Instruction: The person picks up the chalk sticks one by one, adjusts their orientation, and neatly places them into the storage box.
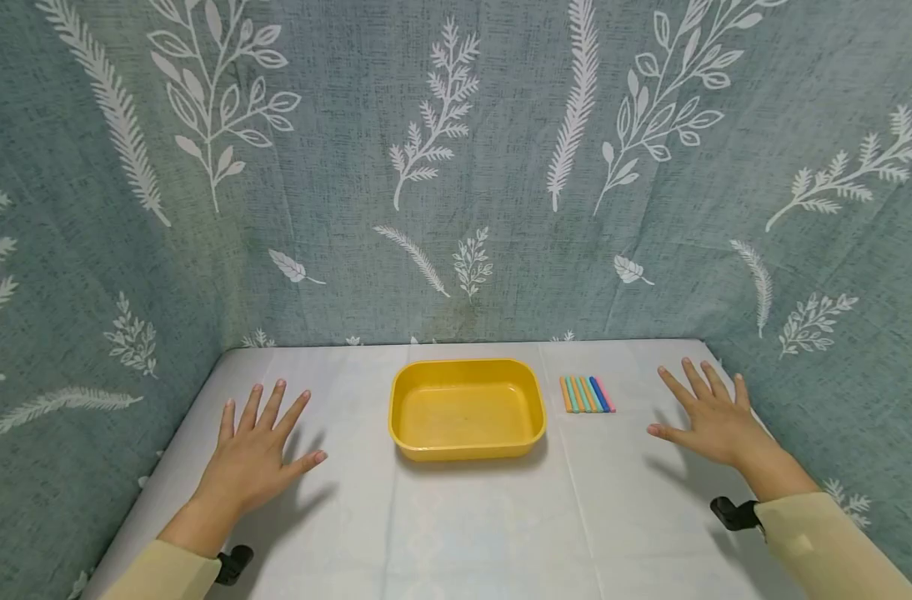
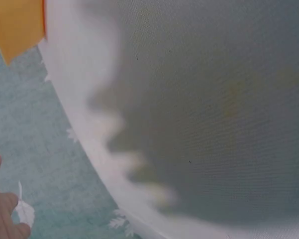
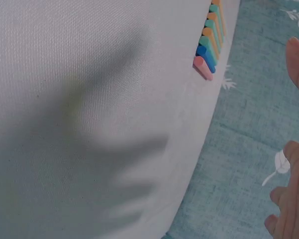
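Observation:
A yellow rectangular tray [image 1: 467, 452] with rounded corners sits on the white table, and nothing lies inside it. Just right of it, a row of several colored chalk sticks [image 1: 587, 394] lies side by side, in orange, green, blue and pink. My left hand [image 1: 249, 467] hovers over the table left of the tray, fingers spread and holding nothing. Over the right side my right hand [image 1: 714, 421] is also spread, apart from the chalk. The right wrist view shows the chalk sticks [image 3: 209, 42] end-on; the left wrist view catches a tray corner [image 2: 17, 27].
A white cloth covers the table [image 1: 486, 533]. Green-grey fabric [image 1: 336, 167] with white leaf prints hangs behind it and along both sides. Each wrist carries a black strap-on camera [image 1: 735, 513]. Both hands cast shadows on the cloth.

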